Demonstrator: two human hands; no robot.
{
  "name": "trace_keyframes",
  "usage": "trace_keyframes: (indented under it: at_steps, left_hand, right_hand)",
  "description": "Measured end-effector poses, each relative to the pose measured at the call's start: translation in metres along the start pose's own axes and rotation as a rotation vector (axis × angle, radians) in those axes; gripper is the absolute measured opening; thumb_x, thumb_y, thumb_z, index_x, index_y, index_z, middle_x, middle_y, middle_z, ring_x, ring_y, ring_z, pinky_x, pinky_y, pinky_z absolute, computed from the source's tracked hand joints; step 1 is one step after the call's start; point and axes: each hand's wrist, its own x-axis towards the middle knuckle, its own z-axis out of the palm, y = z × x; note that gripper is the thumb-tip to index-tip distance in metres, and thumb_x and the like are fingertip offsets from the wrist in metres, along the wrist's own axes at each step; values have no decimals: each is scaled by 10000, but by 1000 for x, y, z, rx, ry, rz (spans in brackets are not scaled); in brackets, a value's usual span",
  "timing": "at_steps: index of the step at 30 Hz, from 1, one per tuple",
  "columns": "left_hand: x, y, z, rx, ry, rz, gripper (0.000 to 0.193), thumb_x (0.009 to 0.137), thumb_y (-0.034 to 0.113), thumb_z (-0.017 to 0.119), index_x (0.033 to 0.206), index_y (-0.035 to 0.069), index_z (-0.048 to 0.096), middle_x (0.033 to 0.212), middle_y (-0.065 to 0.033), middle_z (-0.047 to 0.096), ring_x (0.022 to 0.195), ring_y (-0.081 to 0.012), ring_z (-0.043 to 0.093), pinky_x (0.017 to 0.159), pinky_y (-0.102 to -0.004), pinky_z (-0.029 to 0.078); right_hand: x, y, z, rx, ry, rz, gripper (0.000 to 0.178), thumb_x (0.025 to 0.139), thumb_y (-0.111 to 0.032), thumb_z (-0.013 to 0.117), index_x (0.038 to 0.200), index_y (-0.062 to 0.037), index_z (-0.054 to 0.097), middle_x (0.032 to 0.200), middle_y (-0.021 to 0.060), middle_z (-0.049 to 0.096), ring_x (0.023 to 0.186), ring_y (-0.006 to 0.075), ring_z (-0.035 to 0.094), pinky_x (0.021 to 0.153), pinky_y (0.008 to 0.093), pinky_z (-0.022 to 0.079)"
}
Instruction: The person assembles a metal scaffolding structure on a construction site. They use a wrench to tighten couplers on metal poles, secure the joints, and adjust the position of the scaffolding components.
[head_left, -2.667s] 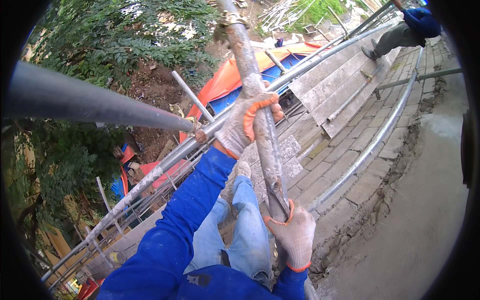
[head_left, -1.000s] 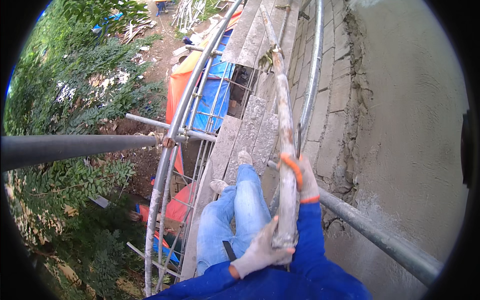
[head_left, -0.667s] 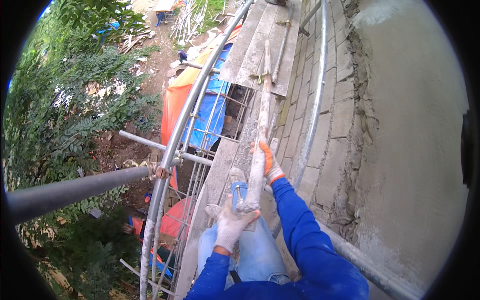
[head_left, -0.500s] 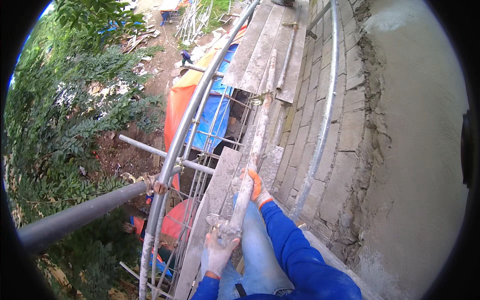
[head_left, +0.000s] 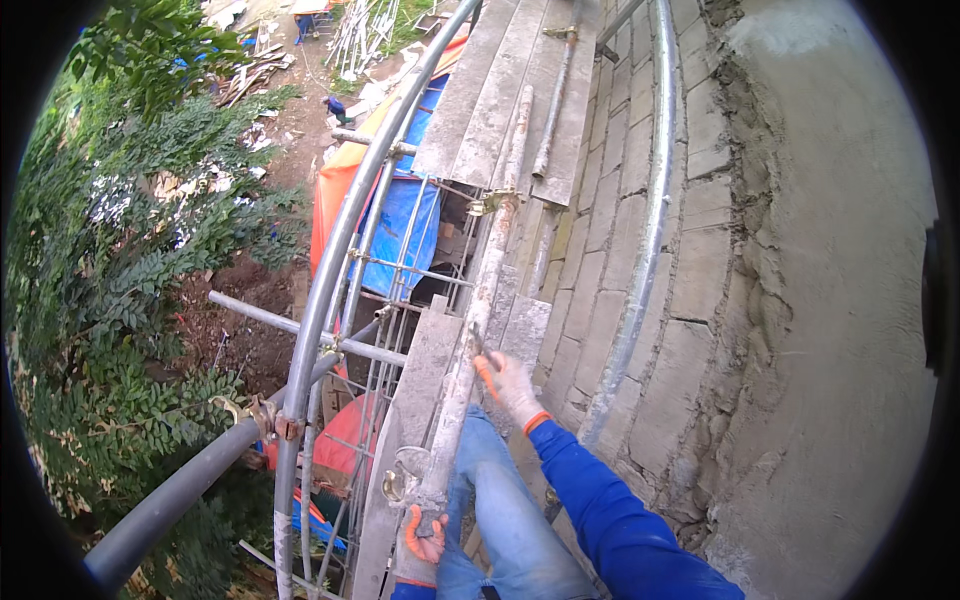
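Note:
A long scaffold pole (head_left: 487,270), crusted with pale mortar, runs away from me over the planks, with its near end by my knees. My left hand (head_left: 420,550), in a white glove with orange fingers, is closed at that end, its fingers curled round a small grey piece I cannot make out. My right hand (head_left: 508,383), gloved alike, lies against the pole's right side farther up, closed on a slim dark tool (head_left: 478,340) whose kind is unclear. A metal scaffold clamp (head_left: 400,475) sits left of the pole's near end; another clamp (head_left: 493,203) is on it farther off.
Grey guard rails (head_left: 340,270) rise on the left, with a steep drop beyond to trees and tarps. Planks (head_left: 500,90) continue ahead past a gap. A shorter pipe (head_left: 556,100) lies on them. At right, a silver pipe (head_left: 655,230) stands before a block wall (head_left: 705,260).
My right hand has let go of its grip round the pole and now holds a slim dark tool beside it. My left hand has moved down from near the clamp to the pole's near end.

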Motion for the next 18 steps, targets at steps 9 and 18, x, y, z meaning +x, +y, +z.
trace_keyframes:
  at_steps: [9,18]
  left_hand:
    - [68,-38,171,120,-16,123,410,937,314,745,1289,138,631,1208,-91,700,717,-255,710,632,-363,650]
    - [210,-43,373,221,-114,154,277,908,245,767,1163,172,686,1122,-36,712,859,-219,700,649,-306,664]
  right_hand:
    - [131,-55,-274,-427,882,-118,418,1052,-407,536,1086,-34,721,823,185,697,772,346,698,686,445,522]
    - [228,-57,-351,-559,854,63,435,1053,-402,523,1308,-76,656,1023,264,700,966,422,688,827,503,535]
